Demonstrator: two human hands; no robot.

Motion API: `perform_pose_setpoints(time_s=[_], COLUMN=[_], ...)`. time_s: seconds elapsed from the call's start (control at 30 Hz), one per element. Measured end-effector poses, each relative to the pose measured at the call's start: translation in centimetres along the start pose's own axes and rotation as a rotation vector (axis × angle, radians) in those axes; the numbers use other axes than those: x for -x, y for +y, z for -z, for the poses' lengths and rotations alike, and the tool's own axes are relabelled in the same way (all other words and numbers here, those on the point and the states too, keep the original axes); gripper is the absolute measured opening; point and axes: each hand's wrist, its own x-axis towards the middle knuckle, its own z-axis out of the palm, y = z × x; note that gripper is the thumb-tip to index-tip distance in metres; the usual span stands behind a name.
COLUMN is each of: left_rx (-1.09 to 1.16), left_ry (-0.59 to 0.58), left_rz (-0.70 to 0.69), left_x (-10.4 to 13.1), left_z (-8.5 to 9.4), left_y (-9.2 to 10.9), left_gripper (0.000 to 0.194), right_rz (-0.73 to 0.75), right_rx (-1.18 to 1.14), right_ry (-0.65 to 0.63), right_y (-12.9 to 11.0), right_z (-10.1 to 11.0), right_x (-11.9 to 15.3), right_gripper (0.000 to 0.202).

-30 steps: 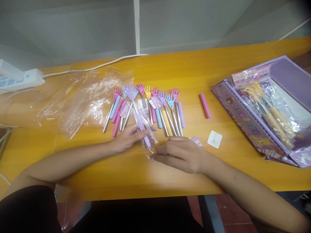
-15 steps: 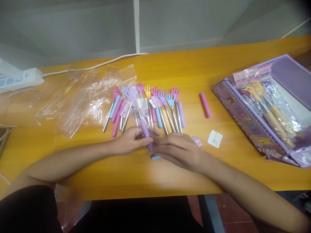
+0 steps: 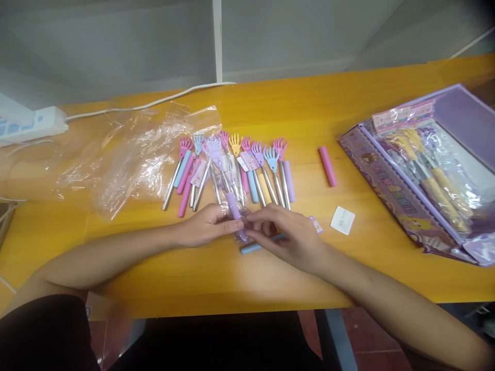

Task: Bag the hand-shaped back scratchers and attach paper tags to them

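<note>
My left hand (image 3: 207,226) is closed around the purple handle of a back scratcher (image 3: 233,205), its thumb lying across the front. A clear plastic sleeve (image 3: 244,211) wraps this scratcher, whose claw points away from me. From the right, my right hand (image 3: 296,237) pinches the edge of that sleeve beside the handle. Beneath my right fingers lies a blue handle (image 3: 251,248), partly hidden. Just beyond my hands, several back scratchers are laid side by side, among them a yellow one (image 3: 234,146) and a blue-clawed one (image 3: 271,161).
Crumpled clear plastic bags (image 3: 143,159) cover the left of the table. A loose pink handle tube (image 3: 328,166) and a white label card (image 3: 342,220) lie to the right. Further right, an open purple box (image 3: 406,206) holds wrapped scratchers. A white power strip (image 3: 38,126) sits far left.
My right hand has lifted and curled its fingers from lying flatter against the handle to a pinch at the sleeve. More of the blue handle beneath shows. The left hand keeps its hold.
</note>
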Motion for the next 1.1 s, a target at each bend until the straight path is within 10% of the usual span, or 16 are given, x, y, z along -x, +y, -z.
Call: perform_pose_setpoints(time_s=[0.83, 1.1], left_rx=[0.125, 0.226], left_ry=[0.000, -0.027], left_rz=[0.093, 0.071], left_x=[0.35, 0.13], left_z=[-0.64, -0.60], left_y=[0.00, 0.23], left_gripper=[0.034, 0.032], right_rz=[-0.122, -0.209], right_rx=[0.051, 0.039], right_ry=[0.102, 0.107], right_y=[0.36, -0.02], right_z=[-0.10, 0.86], right_x=[-0.13, -0.17], right_gripper=[0.048, 0.013])
